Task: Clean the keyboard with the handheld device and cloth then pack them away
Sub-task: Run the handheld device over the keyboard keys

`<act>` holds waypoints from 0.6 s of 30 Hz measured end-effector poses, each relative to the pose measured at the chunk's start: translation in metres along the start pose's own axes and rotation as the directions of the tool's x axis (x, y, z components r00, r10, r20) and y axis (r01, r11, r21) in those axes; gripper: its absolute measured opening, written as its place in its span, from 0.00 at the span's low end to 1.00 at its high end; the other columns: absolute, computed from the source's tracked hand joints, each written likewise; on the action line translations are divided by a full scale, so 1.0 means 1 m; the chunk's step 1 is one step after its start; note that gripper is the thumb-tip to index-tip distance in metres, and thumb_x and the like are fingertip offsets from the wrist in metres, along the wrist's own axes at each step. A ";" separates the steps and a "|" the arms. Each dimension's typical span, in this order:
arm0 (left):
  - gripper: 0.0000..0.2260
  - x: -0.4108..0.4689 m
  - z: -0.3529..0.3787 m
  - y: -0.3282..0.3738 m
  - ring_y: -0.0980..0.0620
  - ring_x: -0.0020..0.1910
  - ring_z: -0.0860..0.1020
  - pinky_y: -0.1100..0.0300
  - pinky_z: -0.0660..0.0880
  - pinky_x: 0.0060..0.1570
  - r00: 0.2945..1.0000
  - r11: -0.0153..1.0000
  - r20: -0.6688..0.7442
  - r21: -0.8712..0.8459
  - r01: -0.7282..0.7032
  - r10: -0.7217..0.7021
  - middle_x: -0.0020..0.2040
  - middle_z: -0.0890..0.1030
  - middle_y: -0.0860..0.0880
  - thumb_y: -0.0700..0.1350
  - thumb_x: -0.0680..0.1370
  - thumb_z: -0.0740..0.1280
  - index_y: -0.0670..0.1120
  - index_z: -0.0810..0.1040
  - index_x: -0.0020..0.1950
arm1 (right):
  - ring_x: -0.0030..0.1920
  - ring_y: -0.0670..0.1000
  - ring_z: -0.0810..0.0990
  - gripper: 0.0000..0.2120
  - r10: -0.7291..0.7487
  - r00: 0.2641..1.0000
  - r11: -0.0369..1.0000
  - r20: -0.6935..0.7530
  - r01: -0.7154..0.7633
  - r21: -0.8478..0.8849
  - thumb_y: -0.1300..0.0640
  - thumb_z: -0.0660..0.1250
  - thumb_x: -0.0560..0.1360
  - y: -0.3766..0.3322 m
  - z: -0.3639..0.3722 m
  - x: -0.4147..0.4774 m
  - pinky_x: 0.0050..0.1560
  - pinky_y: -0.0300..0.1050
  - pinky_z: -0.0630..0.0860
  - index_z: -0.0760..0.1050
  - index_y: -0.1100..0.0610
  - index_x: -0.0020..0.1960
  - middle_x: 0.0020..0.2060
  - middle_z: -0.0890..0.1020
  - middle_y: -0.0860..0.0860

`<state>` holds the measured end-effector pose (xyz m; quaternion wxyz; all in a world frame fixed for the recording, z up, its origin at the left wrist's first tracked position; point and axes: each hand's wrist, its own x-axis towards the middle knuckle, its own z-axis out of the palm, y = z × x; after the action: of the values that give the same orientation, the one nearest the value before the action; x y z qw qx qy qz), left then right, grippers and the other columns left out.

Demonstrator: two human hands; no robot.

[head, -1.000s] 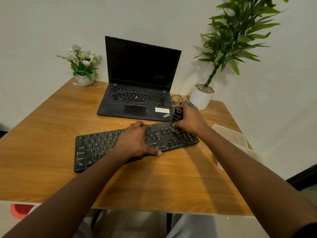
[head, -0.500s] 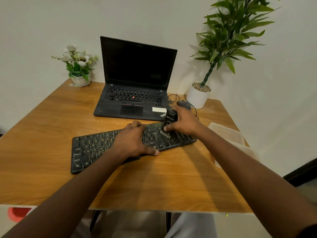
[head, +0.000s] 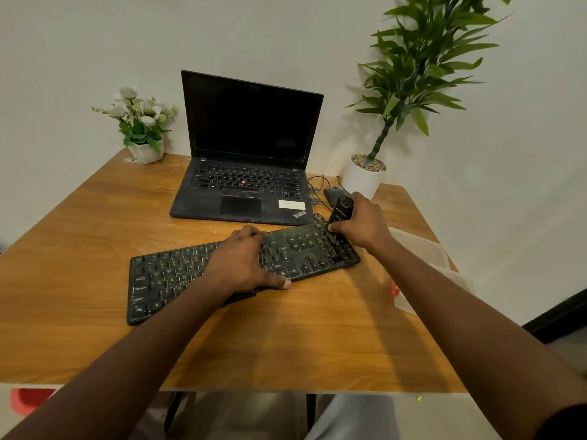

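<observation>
Black device (head: 341, 211) gripped in R hand (head: 362, 227) fingers, tip on keyboard (head: 165, 281), L hand (head: 241, 265) flat

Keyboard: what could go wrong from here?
The handheld device in the right hand works the far right end of the keyboard, close to loose cables beside the laptop; it might snag them. The right forearm passes close to a plastic container at the table edge and could nudge it off.
</observation>
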<state>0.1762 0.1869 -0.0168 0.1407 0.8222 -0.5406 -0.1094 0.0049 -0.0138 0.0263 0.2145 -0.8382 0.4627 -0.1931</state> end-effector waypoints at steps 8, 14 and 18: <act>0.60 0.002 0.002 -0.002 0.48 0.74 0.67 0.47 0.72 0.70 1.000 1.000 -0.004 -0.014 -0.003 0.003 0.77 0.67 0.51 0.81 0.58 0.71 0.49 0.63 0.82 | 0.59 0.56 0.82 0.35 0.038 0.981 0.999 0.192 -0.041 0.010 0.56 0.85 0.66 0.008 -0.013 -0.001 0.56 0.54 0.84 0.73 0.56 0.68 0.58 0.82 0.54; 0.59 0.002 0.002 -0.001 0.48 0.74 0.67 0.47 0.72 0.69 1.000 1.000 -0.004 -0.001 0.000 0.000 0.77 0.66 0.51 0.80 0.59 0.72 0.49 0.62 0.82 | 0.51 0.57 0.85 0.30 0.106 0.950 0.994 0.293 -0.104 -0.023 0.60 0.85 0.66 0.019 -0.028 0.004 0.46 0.56 0.87 0.74 0.58 0.62 0.53 0.82 0.56; 0.59 0.001 0.001 -0.001 0.48 0.74 0.67 0.46 0.72 0.69 1.000 1.000 0.000 0.001 0.004 -0.004 0.77 0.66 0.51 0.80 0.59 0.71 0.49 0.63 0.82 | 0.53 0.57 0.82 0.31 0.049 0.982 0.977 0.182 -0.009 -0.215 0.54 0.85 0.65 0.012 -0.025 0.012 0.51 0.56 0.85 0.75 0.59 0.63 0.53 0.82 0.56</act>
<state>0.1773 0.1858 -0.0179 0.1400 0.8233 -0.5392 -0.1092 -0.0108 -0.0345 0.0418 0.1688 -0.8639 0.4707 -0.0599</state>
